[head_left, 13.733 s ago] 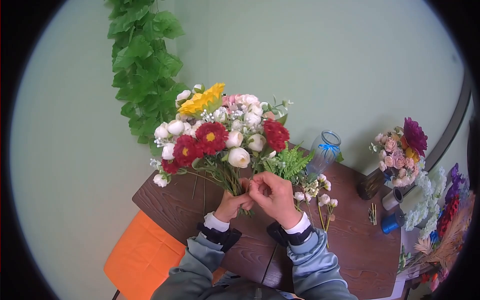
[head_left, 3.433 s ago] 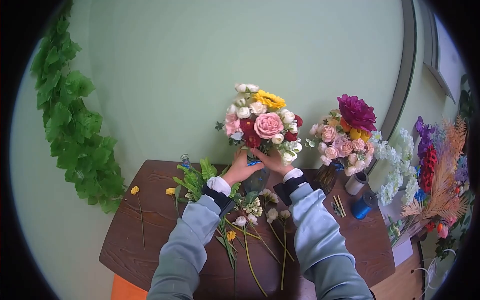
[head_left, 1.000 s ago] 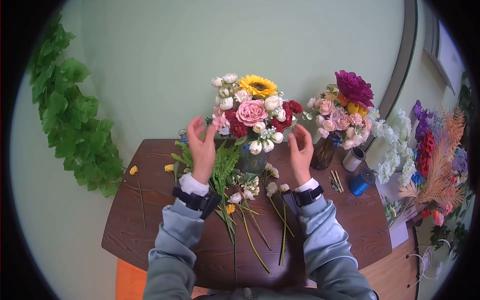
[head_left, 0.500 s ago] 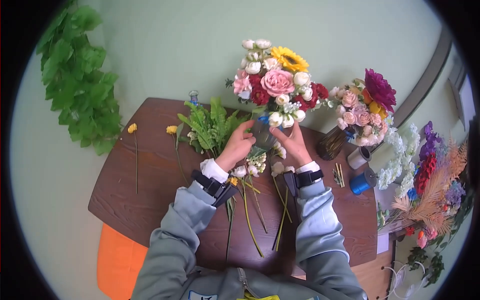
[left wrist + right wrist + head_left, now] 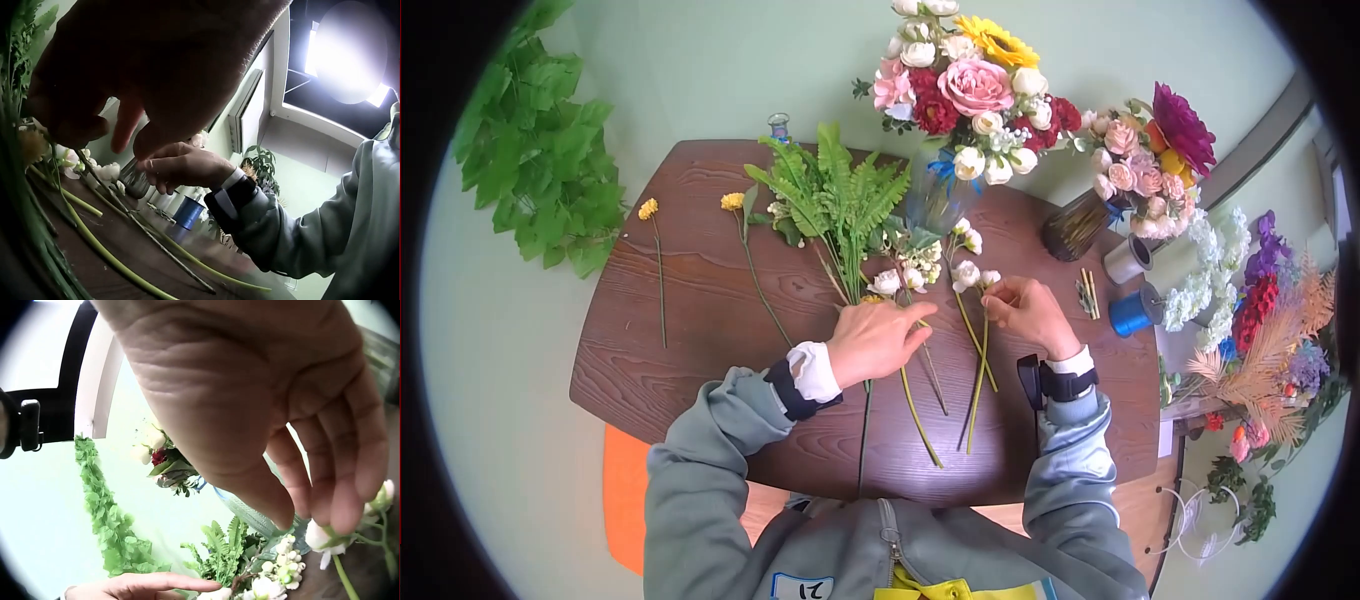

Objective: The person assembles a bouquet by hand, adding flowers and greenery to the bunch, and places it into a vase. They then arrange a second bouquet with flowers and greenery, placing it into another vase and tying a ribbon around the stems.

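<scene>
On the dark wooden counter (image 5: 615,340), the mixed bouquet (image 5: 970,90) now stands unheld in its glass vase (image 5: 935,200) by the far edge. Leafy fern sprays (image 5: 830,190) lie left of it. The left hand (image 5: 875,340), beside the vase half a second ago, is now nearer the front edge over the fern's stems, fingers loosely spread. The right hand (image 5: 1030,312) has left the vase too; towards the right edge, its loosely bent fingers, thumb apart, meet white ranunculus blooms (image 5: 966,275).

The left hand (image 5: 870,342) hides part of a yellow flower (image 5: 871,299). Beyond the hands, the top edge crops the large bouquet (image 5: 975,88) and, farther left, the vine (image 5: 535,150).
</scene>
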`<state>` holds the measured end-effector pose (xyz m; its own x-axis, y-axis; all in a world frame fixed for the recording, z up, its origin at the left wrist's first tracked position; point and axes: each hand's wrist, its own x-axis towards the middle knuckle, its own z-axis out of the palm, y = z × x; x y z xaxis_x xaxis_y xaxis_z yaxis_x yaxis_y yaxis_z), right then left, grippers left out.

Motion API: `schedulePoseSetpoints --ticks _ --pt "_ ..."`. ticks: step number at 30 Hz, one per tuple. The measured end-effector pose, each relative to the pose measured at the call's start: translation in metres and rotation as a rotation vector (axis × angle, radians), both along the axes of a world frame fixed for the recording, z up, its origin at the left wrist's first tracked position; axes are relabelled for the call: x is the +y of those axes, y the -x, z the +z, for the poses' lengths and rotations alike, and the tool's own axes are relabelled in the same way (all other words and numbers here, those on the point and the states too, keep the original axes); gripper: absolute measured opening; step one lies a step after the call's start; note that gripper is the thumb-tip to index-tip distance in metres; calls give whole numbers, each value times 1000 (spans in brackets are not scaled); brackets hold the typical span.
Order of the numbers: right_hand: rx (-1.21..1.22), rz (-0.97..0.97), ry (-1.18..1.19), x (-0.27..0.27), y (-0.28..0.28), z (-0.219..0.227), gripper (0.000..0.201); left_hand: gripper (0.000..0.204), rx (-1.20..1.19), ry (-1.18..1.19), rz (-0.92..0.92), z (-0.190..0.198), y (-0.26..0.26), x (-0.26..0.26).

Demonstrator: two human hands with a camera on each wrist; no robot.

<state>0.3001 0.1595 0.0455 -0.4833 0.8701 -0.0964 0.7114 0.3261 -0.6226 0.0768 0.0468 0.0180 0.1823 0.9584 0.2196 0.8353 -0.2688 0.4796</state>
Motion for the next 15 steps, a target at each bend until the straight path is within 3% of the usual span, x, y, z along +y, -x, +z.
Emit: schedulePoseSetpoints --ticks 3,9,13,15 --pt "-103 -5 -67 -13 0 -3 24 28 106 88 -26 -6 -2 2" --pt "-250 50 -162 -25 8 -26 24 27 165 32 39 -19 6 -2" --pt "-240 160 -135 -30 11 -39 16 23 186 88 82 -24 21 -7" --pt "-235 228 9 -39 15 -32 14 18 174 95 123 -24 28 -9"
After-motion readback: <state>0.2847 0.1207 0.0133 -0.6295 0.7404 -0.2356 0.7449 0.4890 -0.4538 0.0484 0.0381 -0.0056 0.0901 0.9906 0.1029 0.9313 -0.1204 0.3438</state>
